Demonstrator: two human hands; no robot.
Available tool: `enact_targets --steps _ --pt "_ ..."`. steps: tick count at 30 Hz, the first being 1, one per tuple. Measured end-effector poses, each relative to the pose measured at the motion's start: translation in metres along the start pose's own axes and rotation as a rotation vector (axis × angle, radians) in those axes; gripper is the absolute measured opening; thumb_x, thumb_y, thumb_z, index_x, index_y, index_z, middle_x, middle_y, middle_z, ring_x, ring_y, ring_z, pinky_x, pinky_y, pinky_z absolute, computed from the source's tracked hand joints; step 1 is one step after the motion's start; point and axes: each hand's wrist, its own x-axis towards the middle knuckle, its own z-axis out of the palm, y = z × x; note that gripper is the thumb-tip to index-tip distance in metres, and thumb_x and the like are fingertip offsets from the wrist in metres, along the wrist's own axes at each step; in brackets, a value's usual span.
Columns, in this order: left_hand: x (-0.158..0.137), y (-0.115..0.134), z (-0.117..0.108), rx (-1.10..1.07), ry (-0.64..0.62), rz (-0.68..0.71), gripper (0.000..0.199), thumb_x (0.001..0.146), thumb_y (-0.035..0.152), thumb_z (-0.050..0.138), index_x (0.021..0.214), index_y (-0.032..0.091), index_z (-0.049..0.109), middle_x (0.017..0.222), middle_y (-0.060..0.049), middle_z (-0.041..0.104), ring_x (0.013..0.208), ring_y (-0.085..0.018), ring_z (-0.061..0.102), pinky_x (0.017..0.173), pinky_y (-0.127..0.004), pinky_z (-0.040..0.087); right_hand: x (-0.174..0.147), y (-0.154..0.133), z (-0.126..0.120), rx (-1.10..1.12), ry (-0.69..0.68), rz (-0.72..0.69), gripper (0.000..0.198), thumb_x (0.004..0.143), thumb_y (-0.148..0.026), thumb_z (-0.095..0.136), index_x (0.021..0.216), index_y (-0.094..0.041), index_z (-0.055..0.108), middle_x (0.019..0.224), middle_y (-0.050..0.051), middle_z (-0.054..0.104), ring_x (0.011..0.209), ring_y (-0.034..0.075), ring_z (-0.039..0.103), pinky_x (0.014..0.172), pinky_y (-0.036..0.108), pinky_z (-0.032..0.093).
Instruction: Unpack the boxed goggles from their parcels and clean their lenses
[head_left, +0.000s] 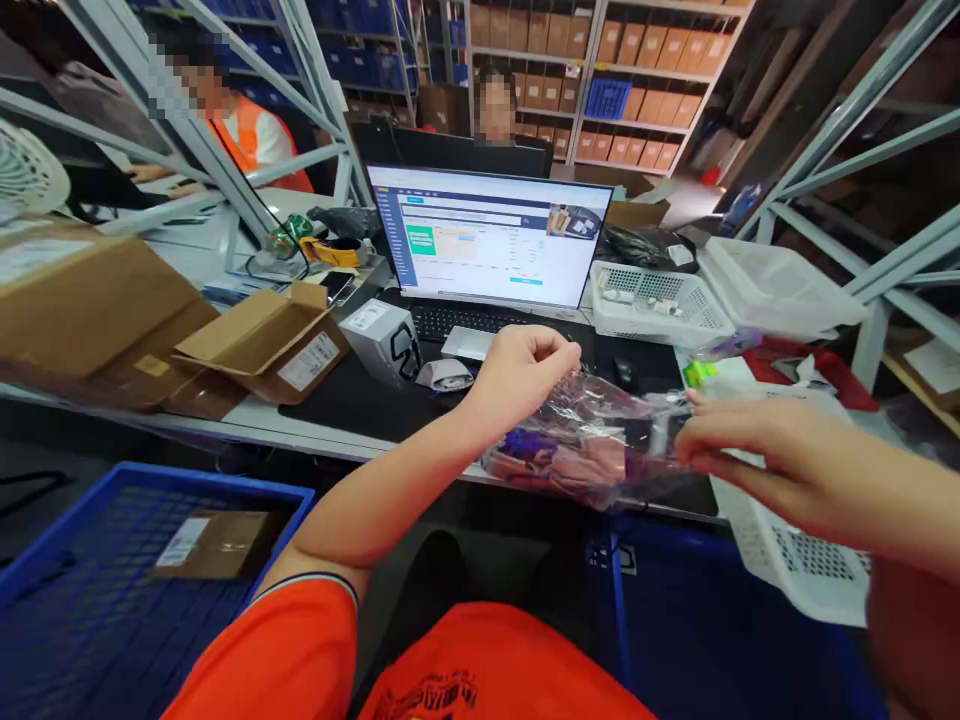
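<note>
Between my two hands a clear plastic bag (592, 410) is stretched over the front edge of the desk. My left hand (525, 365) pinches its upper left part between thumb and fingers. At the bag's right side, the fingers of my right hand (742, 445) are closed on the plastic. Pinkish and purple contents (577, 460) show through the film, but their kind is unclear. Just left of my left hand stand a white box (382, 340) with a black mark and a small white wrapped item (445, 376).
A monitor (491, 240) and keyboard (457, 322) stand behind my hands. Open cardboard boxes (262, 345) line the left; white baskets (660, 325) sit at right. Below are blue crates (217, 478), one holding a brown parcel (217, 545). Two people are beyond the desk, among metal frame bars (832, 120).
</note>
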Motion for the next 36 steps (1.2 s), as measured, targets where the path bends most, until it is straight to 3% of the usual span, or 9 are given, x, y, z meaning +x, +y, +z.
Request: enact_targets --steps 5,9,13,16,21,26,31,34,36 --pt "0.010 0.001 0.026 0.244 0.053 0.022 0.033 0.095 0.036 0.055 0.070 0.016 0.060 0.065 0.001 0.057 0.064 -0.013 0.051 0.063 -0.027 0.038 0.002 0.010 0.003 -0.014 -0.280 0.025 0.020 0.098 -0.026 0.054 0.095 -0.023 0.073 0.095 0.005 0.071 0.102 0.022 0.066 0.114 0.050 0.041" --pt "-0.003 0.007 0.052 0.583 -0.226 0.039 0.022 0.092 0.038 0.068 0.083 0.017 0.069 0.099 -0.007 0.070 0.092 -0.022 0.061 0.081 -0.034 0.047 -0.001 0.006 0.007 -0.109 -0.505 0.034 0.034 0.096 -0.008 0.042 0.094 -0.019 0.074 0.090 0.007 0.070 0.094 0.021 0.067 0.121 0.056 0.031" --pt "0.002 0.023 0.081 0.904 -0.584 0.166 0.018 0.083 0.038 0.079 0.083 0.020 0.076 0.151 -0.008 0.052 0.136 -0.034 0.046 0.115 -0.052 0.033 -0.007 0.000 -0.002 -0.085 -0.660 0.027 0.039 0.095 -0.005 0.040 0.109 -0.017 0.075 0.103 0.009 0.072 0.103 0.023 0.068 0.115 0.049 0.041" --pt "0.007 0.025 0.097 1.108 -0.732 -0.005 0.012 0.084 0.028 0.077 0.083 0.016 0.078 0.147 -0.012 0.056 0.123 -0.037 0.058 0.102 -0.051 0.045 -0.010 -0.001 -0.006 -0.018 -0.756 0.066 0.037 0.093 -0.005 0.042 0.108 -0.015 0.075 0.131 0.015 0.066 0.120 0.027 0.064 0.107 0.040 0.050" --pt "0.004 0.015 0.098 1.113 -0.724 -0.141 0.031 0.092 0.038 0.067 0.083 0.009 0.076 0.104 -0.018 0.074 0.094 -0.032 0.069 0.080 -0.041 0.050 -0.006 0.002 -0.008 -0.056 -0.917 0.173 0.036 0.093 -0.007 0.044 0.112 -0.012 0.074 0.160 0.022 0.036 0.151 0.039 0.029 0.122 0.057 0.025" --pt "0.000 0.011 0.079 1.091 -0.689 -0.151 0.022 0.094 0.026 0.064 0.079 0.013 0.073 0.087 -0.011 0.073 0.089 -0.026 0.068 0.073 -0.034 0.048 0.004 0.004 -0.006 0.135 -0.896 0.412 0.041 0.103 -0.028 0.037 0.121 -0.008 0.067 0.166 0.026 0.016 0.135 0.036 0.054 0.114 0.048 0.042" --pt "0.016 0.002 0.057 1.069 -0.622 -0.064 0.015 0.095 0.012 0.057 0.090 0.013 0.071 0.093 -0.011 0.071 0.091 -0.026 0.062 0.073 -0.035 0.047 0.023 0.010 0.008 0.017 -0.708 0.508 0.070 0.096 -0.013 0.032 0.162 -0.004 0.011 0.168 0.024 -0.004 0.144 0.034 0.043 0.113 0.046 0.044" --pt "0.032 -0.010 0.043 1.024 -0.584 -0.023 0.019 0.094 0.008 0.053 0.090 0.013 0.071 0.095 -0.011 0.070 0.092 -0.025 0.059 0.073 -0.035 0.045 0.040 0.010 0.006 -0.085 -0.741 0.496 0.067 0.100 -0.027 0.039 0.164 -0.017 0.020 0.168 0.020 0.001 0.129 0.039 0.059 0.102 0.052 0.052" --pt "0.043 -0.019 0.034 0.964 -0.580 -0.005 0.022 0.091 0.004 0.053 0.088 0.016 0.071 0.093 -0.008 0.070 0.092 -0.023 0.058 0.076 -0.033 0.046 0.050 0.010 0.002 -0.152 -0.823 0.464 0.056 0.100 -0.028 0.043 0.155 -0.027 0.043 0.168 0.015 0.014 0.111 0.039 0.070 0.093 0.055 0.056"
